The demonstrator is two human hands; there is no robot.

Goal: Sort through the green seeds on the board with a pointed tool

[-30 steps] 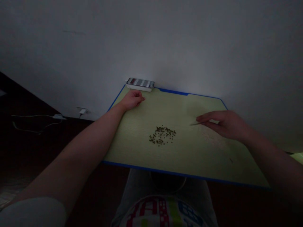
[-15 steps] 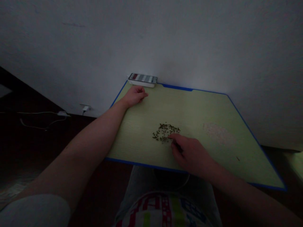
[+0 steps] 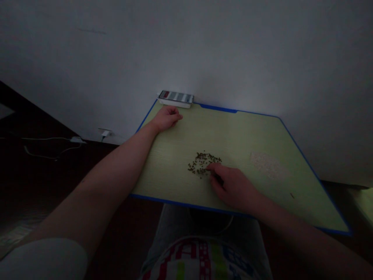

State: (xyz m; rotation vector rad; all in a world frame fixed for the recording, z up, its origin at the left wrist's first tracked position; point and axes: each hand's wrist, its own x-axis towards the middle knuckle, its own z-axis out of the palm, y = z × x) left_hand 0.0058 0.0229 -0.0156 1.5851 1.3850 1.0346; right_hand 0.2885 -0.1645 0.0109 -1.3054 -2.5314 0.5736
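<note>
Small dark green and brown grains, like mung beans (image 3: 201,157), lie scattered near the middle of a pale yellow-green table (image 3: 233,134). My right hand (image 3: 233,184) is at their right edge, fingers curled and fingertips drawn together among the grains. Whatever those fingertips pinch, if anything, is hidden. Farther off at the left, my left hand (image 3: 167,118) rests on the table with its fingers curled in, nothing visible in it. Right of my right hand lies a spread of pale grains, like rice (image 3: 269,165).
A phone (image 3: 176,96) lies on a white box (image 3: 175,103) at the back left corner, by the wall. Blue edging (image 3: 218,108) rims the table. One thin dark sliver (image 3: 291,195) lies at the right. A plug (image 3: 105,134) and cables are at the wall, lower left.
My right hand has shifted very slightly among the dark grains, its fingertips drawn in a little. My left hand stays where it was.
</note>
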